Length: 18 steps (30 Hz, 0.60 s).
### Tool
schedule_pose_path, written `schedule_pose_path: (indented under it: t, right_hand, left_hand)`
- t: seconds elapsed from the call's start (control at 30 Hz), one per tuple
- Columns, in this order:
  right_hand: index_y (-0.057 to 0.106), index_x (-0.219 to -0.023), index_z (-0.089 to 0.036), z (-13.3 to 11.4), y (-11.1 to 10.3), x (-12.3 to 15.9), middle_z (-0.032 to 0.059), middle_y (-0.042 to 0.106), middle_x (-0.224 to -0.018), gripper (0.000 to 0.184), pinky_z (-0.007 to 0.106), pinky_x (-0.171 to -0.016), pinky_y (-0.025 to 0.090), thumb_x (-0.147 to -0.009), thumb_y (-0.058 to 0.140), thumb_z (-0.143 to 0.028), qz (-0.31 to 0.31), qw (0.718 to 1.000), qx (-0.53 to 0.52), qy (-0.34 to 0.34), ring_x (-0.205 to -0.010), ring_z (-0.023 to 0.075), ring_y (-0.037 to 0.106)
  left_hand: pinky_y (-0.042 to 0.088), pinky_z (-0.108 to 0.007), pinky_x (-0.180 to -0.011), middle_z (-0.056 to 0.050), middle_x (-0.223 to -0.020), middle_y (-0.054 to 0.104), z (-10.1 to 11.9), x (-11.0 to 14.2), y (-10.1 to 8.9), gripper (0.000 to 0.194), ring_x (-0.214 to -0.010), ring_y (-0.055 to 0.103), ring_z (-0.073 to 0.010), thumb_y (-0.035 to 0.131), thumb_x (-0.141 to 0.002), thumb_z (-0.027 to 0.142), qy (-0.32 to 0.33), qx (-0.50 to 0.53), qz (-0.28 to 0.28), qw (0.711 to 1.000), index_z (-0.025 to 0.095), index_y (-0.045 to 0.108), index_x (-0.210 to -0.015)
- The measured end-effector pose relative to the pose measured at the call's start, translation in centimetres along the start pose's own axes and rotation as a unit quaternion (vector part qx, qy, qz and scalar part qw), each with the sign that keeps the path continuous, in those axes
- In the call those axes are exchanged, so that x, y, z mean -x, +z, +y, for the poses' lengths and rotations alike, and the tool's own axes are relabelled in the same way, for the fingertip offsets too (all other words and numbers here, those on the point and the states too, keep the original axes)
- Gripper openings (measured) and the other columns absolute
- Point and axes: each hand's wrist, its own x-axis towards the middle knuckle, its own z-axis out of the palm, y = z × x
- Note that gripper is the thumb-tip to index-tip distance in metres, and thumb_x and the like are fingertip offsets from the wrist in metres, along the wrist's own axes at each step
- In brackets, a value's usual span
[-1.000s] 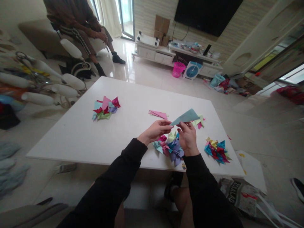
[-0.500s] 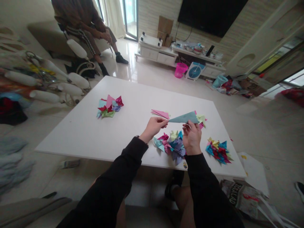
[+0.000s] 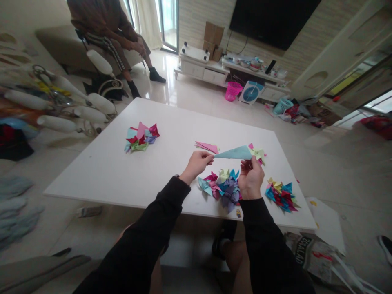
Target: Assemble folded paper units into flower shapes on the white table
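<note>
Between my hands, above the white table (image 3: 101,171), is a light blue folded paper (image 3: 234,152) shaped like a long narrow triangle. Its pointed end is pinched in my left hand (image 3: 197,164). My right hand (image 3: 251,177) grips the wide end at its lower corner. Just beyond the paper lies a small stack of pink folded papers (image 3: 206,147). Colourful origami pieces (image 3: 225,188) sit in a pile below the held paper, partly hidden by my right hand. A pale green origami piece (image 3: 257,154) lies right behind that hand.
More origami piles lie at the table's left (image 3: 141,138) and right (image 3: 282,195). A seated person (image 3: 113,41) is beyond the far left corner. White lamp arms (image 3: 61,123) stand left of the table, and a printed bag (image 3: 309,253) is at the lower right.
My right hand has shifted slightly right to the paper's wide-end corner. The paper has tilted and looks lighter. My left hand keeps its pinch, moved slightly left.
</note>
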Motion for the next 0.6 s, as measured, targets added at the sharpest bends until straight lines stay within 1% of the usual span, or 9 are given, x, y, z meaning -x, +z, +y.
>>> schedule_pose_path:
  t: [0.1, 0.2, 0.3, 0.4, 0.47, 0.6]
  right_hand:
    - [0.065, -0.079, -0.018, 0.1, 0.2, -0.3, -0.0047, 0.066, -0.066, 0.023, 0.016, -0.054, 0.053, -0.077, 0.08, -0.036, 0.004, 1.0, -0.013, -0.009, -0.056, 0.0062, 0.063]
    - [0.063, -0.078, -0.019, 0.2, 0.6, -0.4, -0.0056, 0.065, -0.065, 0.023, 0.015, -0.053, 0.052, -0.079, 0.079, -0.036, 0.01, 0.999, -0.03, -0.024, -0.054, 0.0055, 0.062]
    - [0.062, -0.078, -0.02, 0.4, 0.9, -0.5, -0.0064, 0.064, -0.064, 0.024, 0.015, -0.053, 0.052, -0.08, 0.078, -0.037, 0.007, 0.999, -0.022, -0.025, -0.054, 0.0055, 0.062]
    - [0.063, -0.075, -0.019, 0.7, 1.0, -0.4, -0.0054, 0.065, -0.065, 0.026, 0.016, -0.055, 0.054, -0.077, 0.081, -0.037, 0.005, 1.0, -0.002, -0.023, -0.055, 0.0058, 0.062]
    - [0.064, -0.076, -0.018, 1.0, 0.9, -0.2, -0.0046, 0.067, -0.066, 0.027, 0.016, -0.057, 0.055, -0.075, 0.084, -0.037, -0.008, 0.999, 0.011, -0.03, -0.056, 0.0061, 0.063]
    - [0.069, -0.08, -0.017, 1.3, 0.8, 0.2, -0.0036, 0.069, -0.066, 0.027, 0.018, -0.06, 0.056, -0.069, 0.088, -0.032, -0.038, 0.997, 0.037, -0.05, -0.057, 0.0074, 0.066]
  left_hand:
    - [0.047, -0.026, -0.064, -0.005, -0.064, 0.067, 0.0, -0.4, 0.0, 0.013, -0.062, 0.061, -0.0127, 0.07, -0.083, 0.016, 0.002, -0.008, 0.001, 1.0, 0.012, 0.07, -0.07]
    - [0.049, -0.026, -0.064, -0.004, -0.064, 0.067, -0.1, -0.9, 0.0, 0.015, -0.062, 0.062, -0.0129, 0.068, -0.084, 0.015, 0.009, -0.005, -0.005, 1.0, 0.012, 0.069, -0.07]
    - [0.048, -0.025, -0.063, -0.004, -0.064, 0.066, -0.2, -1.3, -0.1, 0.016, -0.06, 0.063, -0.0125, 0.069, -0.084, 0.017, 0.035, -0.027, 0.009, 0.999, 0.013, 0.068, -0.069]
    - [0.048, -0.024, -0.061, -0.004, -0.07, 0.067, -0.1, -1.6, -0.5, 0.012, -0.059, 0.063, -0.0117, 0.069, -0.085, 0.018, 0.055, -0.033, 0.016, 0.998, 0.013, 0.069, -0.074]
    - [0.047, -0.024, -0.06, -0.004, -0.074, 0.068, 0.0, -1.7, -0.9, 0.011, -0.058, 0.063, -0.0111, 0.066, -0.087, 0.019, 0.062, -0.028, 0.019, 0.998, 0.013, 0.068, -0.078]
    - [0.047, -0.024, -0.059, -0.003, -0.077, 0.067, 0.5, -1.4, -1.5, 0.014, -0.057, 0.062, -0.0102, 0.059, -0.09, 0.019, 0.08, -0.034, 0.048, 0.995, 0.014, 0.065, -0.078]
